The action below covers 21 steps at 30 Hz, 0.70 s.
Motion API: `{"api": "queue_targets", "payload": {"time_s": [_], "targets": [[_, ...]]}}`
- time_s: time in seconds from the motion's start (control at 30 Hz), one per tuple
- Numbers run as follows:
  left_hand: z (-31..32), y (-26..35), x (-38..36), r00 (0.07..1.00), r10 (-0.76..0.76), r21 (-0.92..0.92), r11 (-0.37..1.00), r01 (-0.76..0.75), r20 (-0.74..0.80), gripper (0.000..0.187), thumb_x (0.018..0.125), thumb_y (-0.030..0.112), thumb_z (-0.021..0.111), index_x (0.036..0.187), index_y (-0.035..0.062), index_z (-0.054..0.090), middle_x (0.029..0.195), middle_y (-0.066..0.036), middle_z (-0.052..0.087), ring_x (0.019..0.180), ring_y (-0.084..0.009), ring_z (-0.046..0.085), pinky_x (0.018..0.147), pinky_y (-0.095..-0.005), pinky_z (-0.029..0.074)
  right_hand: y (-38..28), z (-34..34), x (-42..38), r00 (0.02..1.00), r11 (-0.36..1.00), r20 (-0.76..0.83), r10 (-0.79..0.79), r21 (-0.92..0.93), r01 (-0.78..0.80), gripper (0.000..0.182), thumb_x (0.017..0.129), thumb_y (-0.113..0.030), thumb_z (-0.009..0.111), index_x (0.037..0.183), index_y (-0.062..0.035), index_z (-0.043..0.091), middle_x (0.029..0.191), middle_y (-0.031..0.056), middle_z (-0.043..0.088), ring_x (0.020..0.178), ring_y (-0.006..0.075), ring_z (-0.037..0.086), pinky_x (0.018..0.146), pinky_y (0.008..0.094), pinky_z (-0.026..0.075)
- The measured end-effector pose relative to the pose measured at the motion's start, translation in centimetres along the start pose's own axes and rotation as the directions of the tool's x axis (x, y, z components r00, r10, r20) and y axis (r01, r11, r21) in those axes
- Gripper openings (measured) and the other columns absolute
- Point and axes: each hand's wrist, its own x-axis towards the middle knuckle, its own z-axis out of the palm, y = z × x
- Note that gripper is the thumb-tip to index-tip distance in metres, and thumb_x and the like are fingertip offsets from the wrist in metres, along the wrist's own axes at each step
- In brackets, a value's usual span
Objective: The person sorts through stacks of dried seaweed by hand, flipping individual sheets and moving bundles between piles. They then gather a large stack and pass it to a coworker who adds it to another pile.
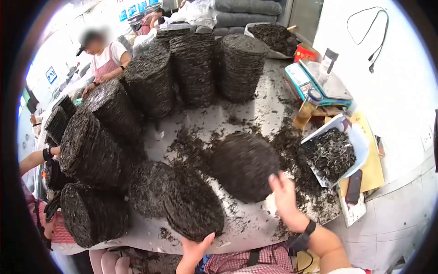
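My right hand (pixel 284 196) grips the right edge of a dark, round dried seaweed disc (pixel 245 166), which is slightly smeared by motion above the table. Lower and to the left, my left hand (pixel 196 250) holds the near edge of a tilted stack of dried seaweed discs (pixel 194 203). Its thumb shows at the rim, while its other fingers are partly hidden beneath. Another rough round disc pile (pixel 150 187) lies against the back left of that tilted stack.
Tall seaweed stacks (pixel 194 68) curve around the table's (pixel 178 132) left and back, with loose crumbs scattered about. On the right are a scale (pixel 315 82), a jar (pixel 306 109), a tub of scraps (pixel 360 141) and a phone (pixel 353 187). A co-worker (pixel 107 59) stands at the back left.
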Motion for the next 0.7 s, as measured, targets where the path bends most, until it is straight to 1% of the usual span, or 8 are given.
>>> {"api": "queue_targets", "payload": {"time_s": [0.03, 0.07, 0.13, 0.23, 0.3, 0.4, 0.53, 0.7], "targets": [[-0.5, 0.8, -0.7, 0.985, -0.162, -0.041, 0.986, 0.164, 0.052, 0.045, 0.079, 0.007, 0.076, 0.118, -0.0041, 0.055, 0.109, -0.009, 0.063, 0.082, -0.0156, 0.062, 0.071, -0.0295, 0.051, 0.9, -1.1, 1.4, 0.997, 0.989, 0.006, 0.079, 0.125, -0.079, 0.045, 0.098, -0.013, 0.053, 0.136, 0.0067, 0.042, 0.135, 0.0146, 0.051, 0.124, 0.0205, 0.048, 0.107, 0.0330, 0.036], [-0.9, 0.9, -1.0, 0.974, -0.216, -0.024, 0.976, 0.218, 0.068, 0.045, 0.079, 0.007, 0.077, 0.117, -0.0042, 0.055, 0.107, -0.009, 0.064, 0.083, -0.0155, 0.062, 0.071, -0.0298, 0.052, 2.4, -1.3, 1.8, 0.990, 1.000, -0.138, 0.019, 0.014, -0.017, 0.049, 0.098, -0.014, 0.053, 0.140, 0.0054, 0.037, 0.144, 0.0162, 0.041, 0.131, 0.0234, 0.041, 0.111, 0.0335, 0.030], [-1.2, 0.2, -1.3, 0.964, -0.253, 0.040, 0.967, 0.250, 0.077, 0.041, 0.079, 0.006, 0.076, 0.114, -0.0042, 0.056, 0.100, -0.008, 0.066, 0.084, -0.0140, 0.062, 0.071, -0.0304, 0.052, 3.7, -2.0, 0.2, 0.988, 0.972, -0.129, -0.080, -0.230, 0.048, 0.050, 0.094, -0.013, 0.056, 0.138, 0.0026, 0.039, 0.141, 0.0180, 0.042, 0.132, 0.0274, 0.039, 0.112, 0.0369, 0.028], [0.2, 0.7, -0.7, 0.983, -0.171, 0.020, 0.985, 0.170, 0.069, 0.039, 0.079, 0.007, 0.077, 0.111, -0.0045, 0.057, 0.100, -0.008, 0.066, 0.086, -0.0150, 0.063, 0.073, -0.0314, 0.053, 0.6, 0.1, -1.8, 0.960, 0.934, 0.194, -0.203, -0.257, 0.249, 0.043, 0.087, -0.012, 0.062, 0.127, -0.0034, 0.052, 0.135, 0.0135, 0.048, 0.132, 0.0286, 0.040, 0.111, 0.0403, 0.030], [-0.3, -0.2, -1.2, 0.955, -0.264, 0.019, 0.964, 0.264, 0.133, 0.046, 0.078, 0.007, 0.077, 0.117, -0.0031, 0.055, 0.109, -0.010, 0.064, 0.096, -0.0167, 0.062, 0.079, -0.0321, 0.053, -1.8, 1.8, -3.9, 0.825, 0.805, 0.476, -0.305, -0.334, 0.490, 0.051, 0.082, -0.027, 0.071, 0.126, -0.0079, 0.055, 0.140, 0.0129, 0.045, 0.134, 0.0334, 0.036, 0.112, 0.0463, 0.028], [0.5, -1.4, -1.2, 0.971, -0.171, 0.036, 0.985, 0.167, 0.170, 0.057, 0.077, 0.008, 0.078, 0.126, -0.0011, 0.050, 0.118, -0.011, 0.060, 0.103, -0.0178, 0.060, 0.087, -0.0331, 0.052, -2.8, 4.8, -5.9, 0.690, 0.792, 0.664, -0.288, -0.240, 0.562, 0.051, 0.080, -0.040, 0.074, 0.119, -0.0117, 0.057, 0.146, 0.0132, 0.038, 0.140, 0.0364, 0.026, 0.115, 0.0552, 0.020], [-1.6, -1.1, -1.8, 0.922, -0.274, -0.290, 0.890, 0.351, 0.275, 0.071, 0.077, 0.009, 0.078, 0.137, 0.0005, 0.040, 0.130, -0.012, 0.053, 0.115, -0.0222, 0.055, 0.098, -0.0374, 0.048, -3.4, 5.8, -5.1, 0.527, 0.786, 0.792, -0.309, -0.100, 0.610, 0.050, 0.079, -0.040, 0.074, 0.114, -0.0108, 0.054, 0.148, 0.0147, 0.036, 0.142, 0.0376, 0.023, 0.115, 0.0560, 0.021], [-2.3, -0.7, -2.6, 0.931, -0.263, -0.342, 0.876, 0.341, 0.254, 0.082, 0.077, 0.012, 0.080, 0.142, 0.0020, 0.030, 0.136, -0.012, 0.046, 0.123, -0.0227, 0.049, 0.101, -0.0379, 0.045, -3.5, 7.2, -5.9, 0.571, 0.898, 0.784, -0.241, -0.043, 0.437, 0.053, 0.080, -0.029, 0.075, 0.120, -0.0083, 0.046, 0.151, 0.0172, 0.033, 0.142, 0.0384, 0.027, 0.116, 0.0500, 0.025]]}}
